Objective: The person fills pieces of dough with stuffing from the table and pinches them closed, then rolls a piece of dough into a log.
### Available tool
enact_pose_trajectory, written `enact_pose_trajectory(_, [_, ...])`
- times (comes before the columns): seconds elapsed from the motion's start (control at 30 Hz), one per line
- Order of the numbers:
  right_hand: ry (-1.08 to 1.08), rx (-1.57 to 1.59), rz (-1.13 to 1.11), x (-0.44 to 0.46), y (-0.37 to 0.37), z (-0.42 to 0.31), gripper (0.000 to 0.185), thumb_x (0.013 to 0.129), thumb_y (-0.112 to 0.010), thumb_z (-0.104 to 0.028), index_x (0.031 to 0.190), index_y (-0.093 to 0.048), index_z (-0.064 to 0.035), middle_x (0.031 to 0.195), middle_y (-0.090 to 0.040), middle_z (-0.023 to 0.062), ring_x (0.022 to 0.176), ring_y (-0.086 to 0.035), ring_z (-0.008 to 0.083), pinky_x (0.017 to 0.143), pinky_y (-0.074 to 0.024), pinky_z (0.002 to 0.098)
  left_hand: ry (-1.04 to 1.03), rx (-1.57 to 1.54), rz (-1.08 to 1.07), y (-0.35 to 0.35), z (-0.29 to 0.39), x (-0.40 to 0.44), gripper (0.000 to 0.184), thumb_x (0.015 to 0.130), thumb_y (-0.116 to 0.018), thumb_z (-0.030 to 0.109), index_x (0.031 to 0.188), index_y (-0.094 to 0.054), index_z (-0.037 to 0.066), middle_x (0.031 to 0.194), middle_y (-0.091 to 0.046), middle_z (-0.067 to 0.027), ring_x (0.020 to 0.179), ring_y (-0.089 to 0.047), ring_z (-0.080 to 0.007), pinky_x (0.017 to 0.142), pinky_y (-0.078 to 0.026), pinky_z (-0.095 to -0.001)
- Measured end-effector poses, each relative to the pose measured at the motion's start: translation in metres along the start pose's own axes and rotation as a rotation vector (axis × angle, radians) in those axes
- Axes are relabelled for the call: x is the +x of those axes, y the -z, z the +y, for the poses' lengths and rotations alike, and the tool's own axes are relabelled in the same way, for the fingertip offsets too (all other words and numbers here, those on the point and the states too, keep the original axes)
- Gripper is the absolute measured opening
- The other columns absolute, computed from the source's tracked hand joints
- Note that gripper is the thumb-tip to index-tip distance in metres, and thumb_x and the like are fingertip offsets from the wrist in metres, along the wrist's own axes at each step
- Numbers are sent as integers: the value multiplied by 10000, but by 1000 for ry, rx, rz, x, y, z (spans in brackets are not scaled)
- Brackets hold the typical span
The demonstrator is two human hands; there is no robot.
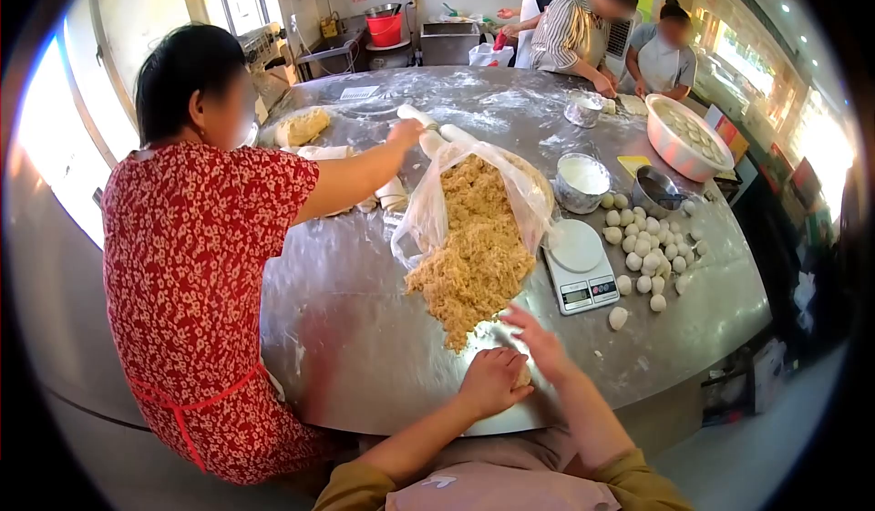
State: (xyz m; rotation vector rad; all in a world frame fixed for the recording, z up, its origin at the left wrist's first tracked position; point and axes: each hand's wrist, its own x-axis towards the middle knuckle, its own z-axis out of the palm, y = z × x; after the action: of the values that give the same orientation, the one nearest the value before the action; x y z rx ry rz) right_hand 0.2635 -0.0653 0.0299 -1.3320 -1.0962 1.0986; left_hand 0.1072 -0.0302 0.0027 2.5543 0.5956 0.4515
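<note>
My left hand (493, 381) is closed over a pale lump of filling (522, 376) near the table's front edge; the fingers curl around it. To its right, my right hand (540, 340) is raised with its fingers apart and holds nothing. Just beyond both hands lies a heap of crumbly, light-brown filling (474, 265), spilling from an open clear plastic bag (421, 215). A white digital scale (577, 248) stands right of the heap. Several round white dough balls (649, 254) are scattered beside the scale.
At the left, a person in a red patterned dress (205, 237) reaches across the metal table (355, 329) to white dough rolls (419, 119). Metal bowls (583, 179) and a large pink basin (688, 137) stand at the right. Other people work at the far side.
</note>
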Motion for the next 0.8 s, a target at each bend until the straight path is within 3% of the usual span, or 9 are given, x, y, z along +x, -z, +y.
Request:
enact_pose_trajectory(0.07, [137, 45, -66, 16, 20, -17, 656, 983, -423, -548, 1469, -437, -107, 1600, -254, 110, 1495, -157, 238, 1181, -189, 408, 6, 1, 7, 1, 3, 1, 533, 772, -723, 434, 1160, -613, 86, 1153, -619, -103, 1116, -562, -299, 934, -415, -442])
enact_pose_trajectory(0.1, [175, 48, -82, 23, 28, -25, 754, 979, -374, -619, 1519, -340, -93, 1631, -142, 110, 1502, -114, 240, 1184, -169, 429, 10, -5, 2, 2, 6, 1, 530, 773, -722, 429, 1163, -613, 87, 1155, -619, -100, 1116, -564, -294, 935, -416, -439])
enact_pose_trajectory(0.13, [167, 113, -50, 27, 28, -34, 785, 975, -341, -649, 1519, -331, -82, 1645, -52, 113, 1501, -120, 251, 1181, -176, 426, 26, 3, -2, 5, 9, -1, 528, 773, -719, 422, 1173, -613, 93, 1151, -620, -87, 1117, -563, -283, 941, -415, -442])
enact_pose_trajectory(0.17, [148, 204, -76, 32, 29, -41, 958, 891, -474, -697, 1577, -156, -109, 1649, -92, -27, 1478, -175, 173, 1167, -144, 400, 18, -5, 12, 5, 12, -4, 527, 771, -720, 419, 1171, -614, 93, 1151, -620, -84, 1116, -563, -281, 942, -415, -442])
enact_pose_trajectory(0.33, [240, 463, -102, 21, -10, -75, 952, 936, -429, -665, 1578, -37, -80, 1656, -31, -9, 1493, -100, 183, 1179, -90, 398, -1, 0, 50, 13, 16, -10, 512, 768, -723, 406, 1164, -616, 99, 1155, -615, -73, 1115, -560, -279, 945, -415, -445])
enact_pose_trajectory(0.47, [264, 492, -178, 16, -30, -81, 977, 930, -377, -713, 1574, -24, -69, 1657, -11, 20, 1497, -103, 201, 1190, -77, 389, 11, 16, 51, 15, 19, -17, 512, 770, -720, 408, 1171, -613, 109, 1150, -611, -74, 1118, -559, -280, 947, -415, -449])
enact_pose_trajectory(0.57, [228, 449, -372, 22, -25, -91, 1001, 912, -329, -760, 1573, -42, -66, 1656, -26, 32, 1496, -119, 205, 1191, -78, 382, 11, 12, 98, 12, 20, -15, 510, 766, -728, 395, 1175, -611, 114, 1141, -610, -73, 1128, -557, -276, 948, -415, -444])
enact_pose_trajectory(0.8, [121, 368, -546, 44, -9, -111, 1062, 867, -297, -823, 1566, -121, -44, 1643, -110, 53, 1487, -145, 206, 1175, -142, 384, 5, 15, 136, 7, 15, -8, 473, 755, -733, 365, 1135, -604, 115, 1098, -604, -47, 1108, -556, -238, 928, -431, -406])
